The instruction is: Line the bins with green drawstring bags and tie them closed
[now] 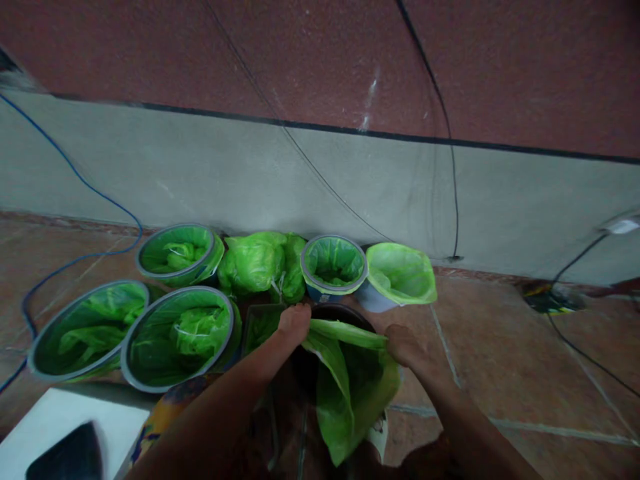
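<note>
A green plastic bag [360, 380] is stretched between my hands, its mouth spread and its lower part hanging toward me. My left hand [296, 321] is closed on one side of the bag's rim, and my right hand [400, 343] grips the opposite side. Behind and partly beneath the bag stands a dark round bin [345, 313], mostly covered by it. Just left of the bin, a dark square-edged bin [263, 320] with green plastic inside is partly hidden by my left forearm.
Several bins with green liners, such as a grey-rimmed bin [233, 333], stand leftward and along the wall. Stuffed green bags [257, 260] sit among them. A white bin [377, 300] is behind my right hand. A phone [70, 457] lies on a white surface [65, 407]. Cables [75, 260] cross the tiled floor.
</note>
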### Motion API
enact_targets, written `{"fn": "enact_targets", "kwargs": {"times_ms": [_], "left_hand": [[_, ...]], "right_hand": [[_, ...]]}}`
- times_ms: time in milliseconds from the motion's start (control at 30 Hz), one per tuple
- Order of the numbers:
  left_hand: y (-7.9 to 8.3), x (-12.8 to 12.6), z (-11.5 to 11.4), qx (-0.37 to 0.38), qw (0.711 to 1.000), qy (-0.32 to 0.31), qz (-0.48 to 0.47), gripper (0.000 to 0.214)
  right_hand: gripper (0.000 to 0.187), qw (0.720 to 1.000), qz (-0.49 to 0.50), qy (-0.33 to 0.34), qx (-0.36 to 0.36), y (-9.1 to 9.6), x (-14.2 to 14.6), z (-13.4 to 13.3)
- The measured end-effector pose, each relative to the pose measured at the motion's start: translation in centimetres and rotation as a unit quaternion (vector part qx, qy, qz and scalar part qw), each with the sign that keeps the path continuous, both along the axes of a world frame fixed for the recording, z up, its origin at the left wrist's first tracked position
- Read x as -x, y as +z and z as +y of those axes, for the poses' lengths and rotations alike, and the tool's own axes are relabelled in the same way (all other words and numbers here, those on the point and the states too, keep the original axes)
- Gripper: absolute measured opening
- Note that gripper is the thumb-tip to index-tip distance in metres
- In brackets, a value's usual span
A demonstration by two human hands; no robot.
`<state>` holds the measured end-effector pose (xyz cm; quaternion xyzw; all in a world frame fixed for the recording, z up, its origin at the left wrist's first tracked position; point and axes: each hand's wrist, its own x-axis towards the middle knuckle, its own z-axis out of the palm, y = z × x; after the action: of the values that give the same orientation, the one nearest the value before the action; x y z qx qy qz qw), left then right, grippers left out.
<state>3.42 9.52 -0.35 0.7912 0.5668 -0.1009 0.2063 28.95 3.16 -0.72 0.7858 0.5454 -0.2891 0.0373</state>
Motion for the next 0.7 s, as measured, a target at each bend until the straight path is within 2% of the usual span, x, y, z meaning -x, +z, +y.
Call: {"fn": "enact_targets", "kwargs": {"times_ms": [133, 267, 300, 400, 433, 600, 700], "left_hand": [[-0.2, -0.3, -0.4, -0.007, 0.999, -0.031, -0.023, 0.033], [-0.8, -1.0, -0.9, -0.018, 0.998, -0.042, -0.053, 0.035], [-0.9, -1.1, -1.0, -0.017, 0.997, -0.041, -0.057, 0.036], [-0.9, -1.4, -1.2, -0.014, 0.997, -0.045, -0.057, 0.038], [-0.8, -1.4, -1.2, -0.011, 0.998, -0.049, -0.045, 0.038], [-0.6, -0.9, -1.3, 0.035, 0.996, -0.076, 0.022, 0.031], [-0.4, -0.5, -1.1, 0.054, 0.995, -0.078, 0.035, 0.03]], "right_hand": [[0.039, 0.996, -0.046, 0.077, 0.021, 0.0, 1.2, 0.0], [0.062, 0.983, 0.014, 0.17, -0.067, -0.2, 3.3, 0.2], [0.059, 0.976, 0.035, 0.195, -0.088, -0.2, 3.8, 0.2], [0.029, 0.966, 0.045, 0.233, -0.099, -0.4, 4.9, 0.2], [0.025, 0.969, 0.037, 0.225, -0.094, -0.4, 5.0, 0.2], [0.029, 0.99, 0.02, 0.104, -0.088, -0.5, 4.2, 1.0], [0.031, 0.993, -0.024, 0.058, -0.096, -0.3, 3.3, 1.4]]}}
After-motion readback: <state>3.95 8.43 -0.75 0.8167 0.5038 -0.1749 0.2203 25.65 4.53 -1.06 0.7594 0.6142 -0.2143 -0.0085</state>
